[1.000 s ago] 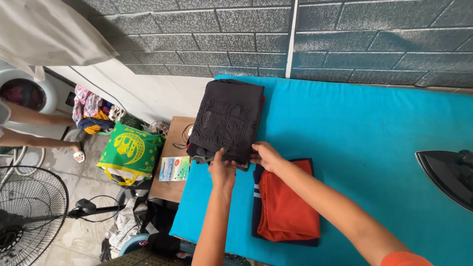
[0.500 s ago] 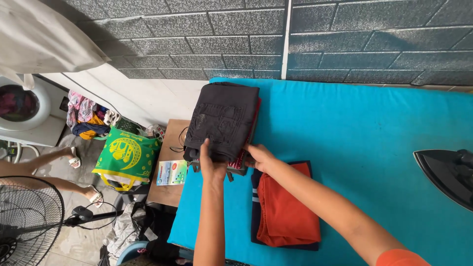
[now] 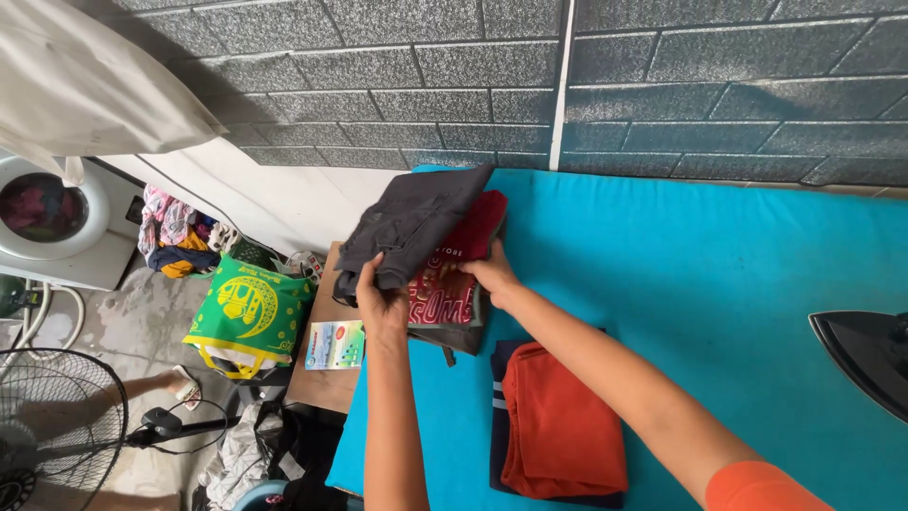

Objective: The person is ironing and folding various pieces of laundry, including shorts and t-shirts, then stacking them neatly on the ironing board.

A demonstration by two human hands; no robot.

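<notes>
Count, rel. to teal table (image 3: 719,284): on it 4 folded garments, 1 iron (image 3: 865,360); left of it 1 green bag (image 3: 248,308), 1 fan (image 3: 52,426).

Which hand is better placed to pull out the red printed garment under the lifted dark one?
Right hand, probably: it already rests on the red printed garment, while the left hand is busy holding up the dark garment.

The single head-worn camera looks steeply down from just above the hands, close over the near-left part of the turquoise-covered bench (image 3: 662,284), facing the grey block wall (image 3: 426,57) beyond it and taking in the cluttered floor (image 3: 123,322) at left.
</notes>
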